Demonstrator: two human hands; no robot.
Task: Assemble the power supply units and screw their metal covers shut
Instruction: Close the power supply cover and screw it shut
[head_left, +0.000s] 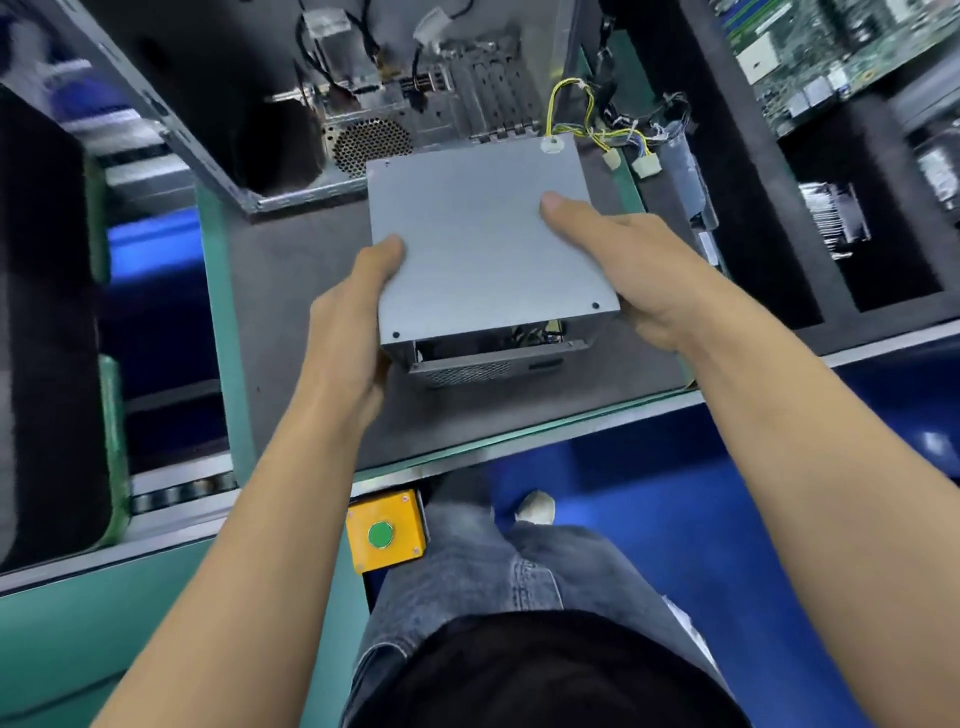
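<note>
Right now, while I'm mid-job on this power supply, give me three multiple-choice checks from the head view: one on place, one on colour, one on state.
1. Where do the yellow and black wires leave the power supply?
A. its far right corner
B. its near left corner
C. the middle of its lid

2. What colour is the round button on the yellow box below the bench edge?
A. red
B. green
C. blue

3. How is the power supply held?
A. by the left hand alone
B. by no hand
C. by both hands, one on each side

Answers:
1 A, the wires come out through a white grommet at the far right corner.
2 B, the button is green.
3 C, the left hand grips the left side and the right hand grips the right side, thumb on the lid.
</note>
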